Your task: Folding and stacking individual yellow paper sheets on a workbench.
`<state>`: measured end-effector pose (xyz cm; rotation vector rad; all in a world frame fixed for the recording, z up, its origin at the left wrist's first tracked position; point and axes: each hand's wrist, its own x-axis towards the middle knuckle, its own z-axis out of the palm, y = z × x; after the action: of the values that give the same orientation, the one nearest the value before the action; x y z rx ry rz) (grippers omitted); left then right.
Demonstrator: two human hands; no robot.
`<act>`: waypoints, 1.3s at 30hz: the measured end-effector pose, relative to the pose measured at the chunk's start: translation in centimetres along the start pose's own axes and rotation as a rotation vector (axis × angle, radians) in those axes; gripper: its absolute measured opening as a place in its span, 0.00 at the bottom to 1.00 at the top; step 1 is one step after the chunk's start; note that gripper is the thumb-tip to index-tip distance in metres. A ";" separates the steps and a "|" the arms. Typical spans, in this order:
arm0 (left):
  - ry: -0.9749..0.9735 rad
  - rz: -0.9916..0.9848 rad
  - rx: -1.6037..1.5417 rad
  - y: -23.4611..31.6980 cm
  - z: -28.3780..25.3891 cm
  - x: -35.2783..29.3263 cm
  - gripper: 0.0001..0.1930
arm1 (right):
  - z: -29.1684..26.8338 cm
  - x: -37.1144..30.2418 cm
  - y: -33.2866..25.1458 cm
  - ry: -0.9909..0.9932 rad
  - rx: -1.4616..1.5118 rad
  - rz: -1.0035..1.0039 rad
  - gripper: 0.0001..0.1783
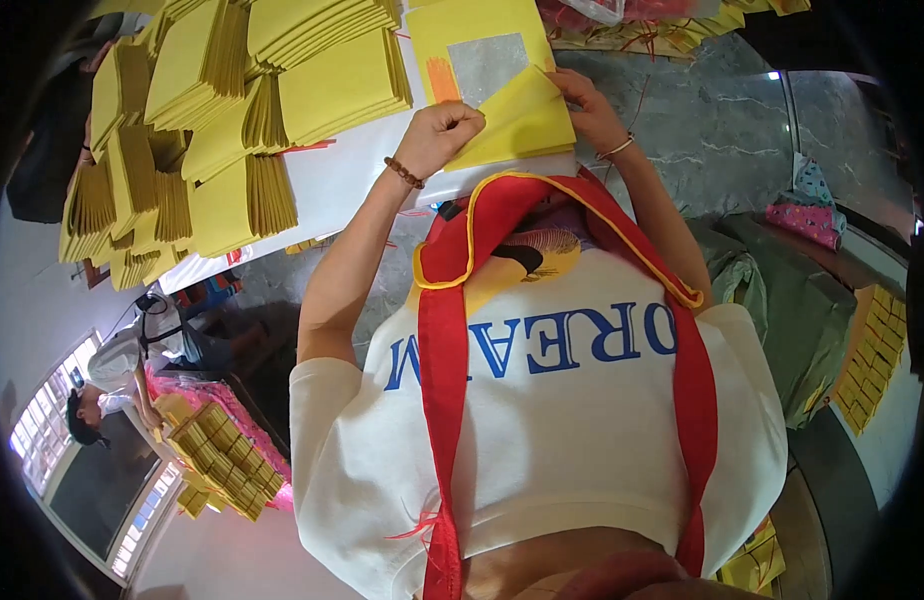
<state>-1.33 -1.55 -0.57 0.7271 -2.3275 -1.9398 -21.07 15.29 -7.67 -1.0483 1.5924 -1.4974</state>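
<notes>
Currently both hands work one yellow paper sheet (517, 120) at 12 o'clock in the head view, lying on the near edge of the white table (332, 185). Left hand (440, 130) sits at the sheet's 9 o'clock edge, fingers curled into a loose fist pinching the paper's corner; bead bracelet (404, 173) on that wrist. Right hand (587, 105) is at the sheet's 2 o'clock corner, fingertips pressed together on the folded edge; thin bangle (616, 149) on that wrist.

Under the flap at 12 o'clock: a yellow sheet with a silver foil square (487, 65) and an orange patch (442, 80). Stacks of folded yellow paper (232, 110) fill the table from 9 to 11 o'clock.

Handling, my read: the sheet is thin, very light, limp, creases easily and likely tears if pulled. Foil probably scuffs. Best held at corners or along the fold line, light pinch, both sides supported. It likely slides readily on the smooth tabletop.

Another person (107, 395) works by more yellow stacks (222, 455) at 8 o'clock.
</notes>
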 end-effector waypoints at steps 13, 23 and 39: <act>0.320 0.426 0.392 -0.2 1.9 -1.0 0.10 | -0.2 0.4 0.1 -0.007 -0.008 -0.062 0.24; 0.064 0.674 0.937 0.4 1.8 -0.6 0.19 | 0.1 0.3 -2.9 0.073 0.246 0.125 0.14; 0.025 0.709 0.840 1.2 1.3 -0.4 0.24 | 0.0 -1.6 -3.9 0.249 0.254 0.250 0.16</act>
<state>-1.76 -0.12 0.33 -0.1158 -2.7899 -0.6529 -20.04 16.75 -3.80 -0.5166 1.5797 -1.6494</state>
